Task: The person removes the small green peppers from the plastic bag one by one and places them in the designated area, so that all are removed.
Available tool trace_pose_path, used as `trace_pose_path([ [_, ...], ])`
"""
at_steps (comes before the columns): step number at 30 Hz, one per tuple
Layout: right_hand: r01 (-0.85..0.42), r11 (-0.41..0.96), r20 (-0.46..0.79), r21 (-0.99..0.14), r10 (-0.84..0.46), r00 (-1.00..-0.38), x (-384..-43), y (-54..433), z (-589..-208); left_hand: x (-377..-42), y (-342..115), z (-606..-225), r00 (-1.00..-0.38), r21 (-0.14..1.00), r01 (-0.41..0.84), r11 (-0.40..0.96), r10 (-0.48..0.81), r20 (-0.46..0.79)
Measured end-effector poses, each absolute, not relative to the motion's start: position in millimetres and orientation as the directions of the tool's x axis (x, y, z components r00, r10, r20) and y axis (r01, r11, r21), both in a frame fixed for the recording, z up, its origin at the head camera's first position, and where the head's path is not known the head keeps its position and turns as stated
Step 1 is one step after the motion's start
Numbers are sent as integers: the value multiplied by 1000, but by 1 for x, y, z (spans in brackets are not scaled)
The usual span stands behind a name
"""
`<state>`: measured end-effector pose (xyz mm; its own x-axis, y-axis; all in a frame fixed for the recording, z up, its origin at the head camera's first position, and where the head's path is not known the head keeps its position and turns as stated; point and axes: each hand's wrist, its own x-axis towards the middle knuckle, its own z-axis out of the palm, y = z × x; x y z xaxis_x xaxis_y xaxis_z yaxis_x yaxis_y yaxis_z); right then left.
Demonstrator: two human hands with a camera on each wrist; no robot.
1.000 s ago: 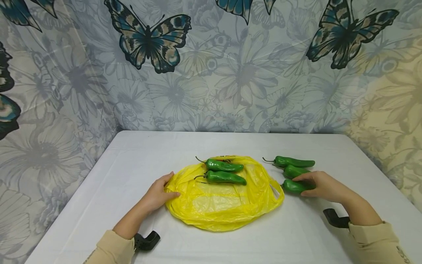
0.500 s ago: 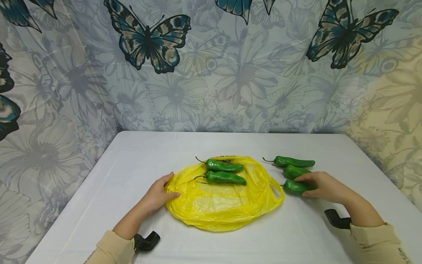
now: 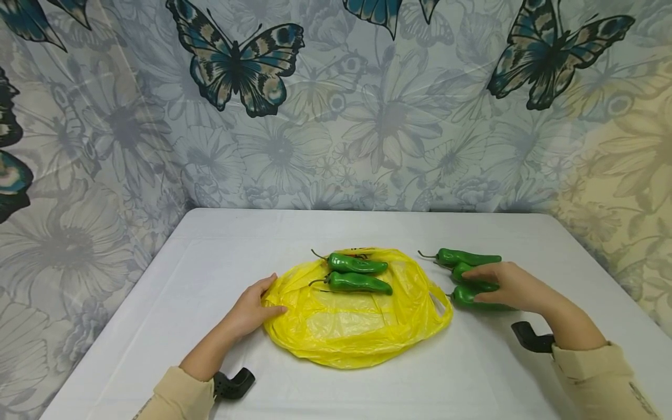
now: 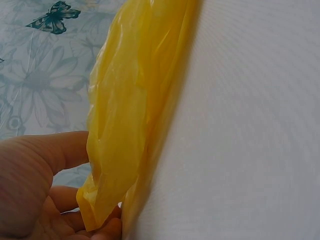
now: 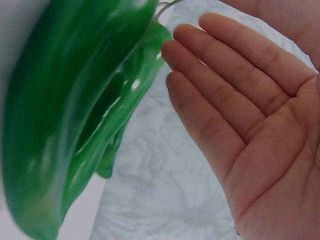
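A crumpled yellow plastic bag (image 3: 352, 344) lies spread on the white table. At its left edge my left hand (image 3: 254, 306) grips the plastic; in the left wrist view, thumb and fingers lie on either side of the bag's rim (image 4: 112, 115). Two green chili peppers, one farther back (image 3: 359, 264) and one nearer (image 3: 362, 283), rest on top of the bag. To the right are a far pepper (image 3: 469, 257), a middle pepper (image 3: 459, 272) and a near pepper (image 3: 467, 297). Over the latter two hovers my right hand (image 3: 517, 286), its fingers (image 5: 205, 117) extended and apart from the peppers.
A white cloth covers the table (image 3: 241, 233). Behind it hangs a butterfly-and-flower patterned backdrop (image 3: 388, 128). Black wrist mounts, one left (image 3: 234, 384) and one right (image 3: 531, 337), stick out beside the sleeves. The bag's handle loop (image 3: 443, 309) points toward the near pepper.
My right hand has lifted off the near pepper and shifted slightly back and left, over the middle one. That near pepper stays on the table. My left hand and the bag stay still.
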<state>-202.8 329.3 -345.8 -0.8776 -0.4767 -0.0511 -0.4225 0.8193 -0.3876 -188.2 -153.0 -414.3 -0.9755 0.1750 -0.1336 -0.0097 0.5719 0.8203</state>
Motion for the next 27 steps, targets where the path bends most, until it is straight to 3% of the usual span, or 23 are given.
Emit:
trace_pose_path([
  [9,-412,796,15,-443,-453,-891,-216,305,-333,-188,-155,-413,-975,815,-13,579,173,-138],
  [21,-497,720,60,-484,-540,-840,-235,249,-315,-190,-154,-415,-975,815,-6,580,177,-133],
  [27,-516,650,97,-558,-566,-819,-242,228,-309,-190,-154,-416,-975,814,-8,581,175,-134],
])
